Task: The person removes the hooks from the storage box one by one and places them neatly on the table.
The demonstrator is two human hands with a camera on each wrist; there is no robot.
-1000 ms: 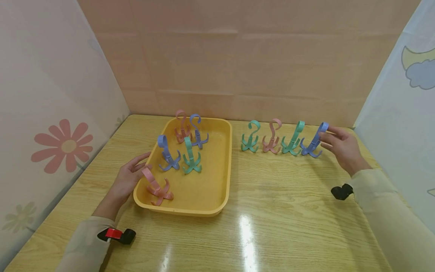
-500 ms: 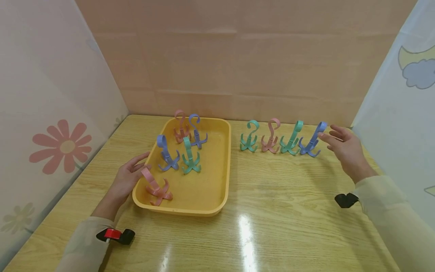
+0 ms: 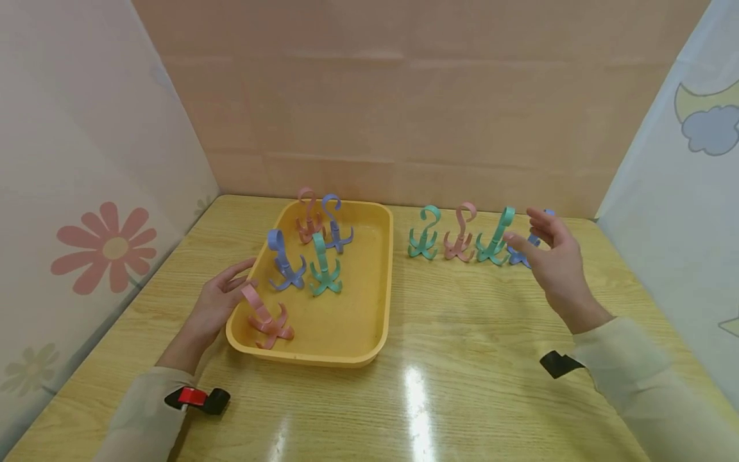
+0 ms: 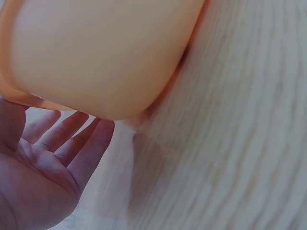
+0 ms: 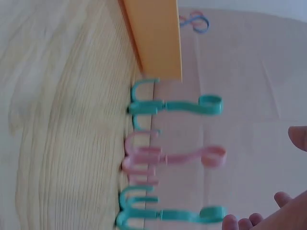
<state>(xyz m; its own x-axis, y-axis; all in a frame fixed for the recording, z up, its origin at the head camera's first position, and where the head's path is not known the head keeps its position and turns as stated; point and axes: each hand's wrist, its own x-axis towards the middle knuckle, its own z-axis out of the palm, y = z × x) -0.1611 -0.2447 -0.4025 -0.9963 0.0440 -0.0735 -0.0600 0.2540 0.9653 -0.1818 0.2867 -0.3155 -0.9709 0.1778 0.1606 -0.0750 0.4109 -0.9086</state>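
My left hand (image 3: 216, 305) rests at the left side of a yellow tray (image 3: 355, 324), thumb at its rim. In the left wrist view its loosely extended fingers (image 4: 91, 153) touch the outer wall. My right hand (image 3: 557, 273) is raised at the right with fingers spread and nothing held. It partly hides a blue four-claw hanging hook (image 3: 518, 258), the last of a row standing on the table. Left of that hook stand a green hook (image 3: 491, 250), a pink hook (image 3: 459, 246) and another green hook (image 3: 424, 244).
Inside the tray are several more hooks: a pink one (image 3: 271, 327) near the front, a blue one (image 3: 287, 271), a green one (image 3: 326, 274), and a pink and a blue one at the back. A papered wall (image 3: 369, 115) closes off the table's (image 3: 473, 385) far edge.
My right hand has let go of the blue hook, drawn back to the right, then moved left in front of it. The left hand and the tray stay put.
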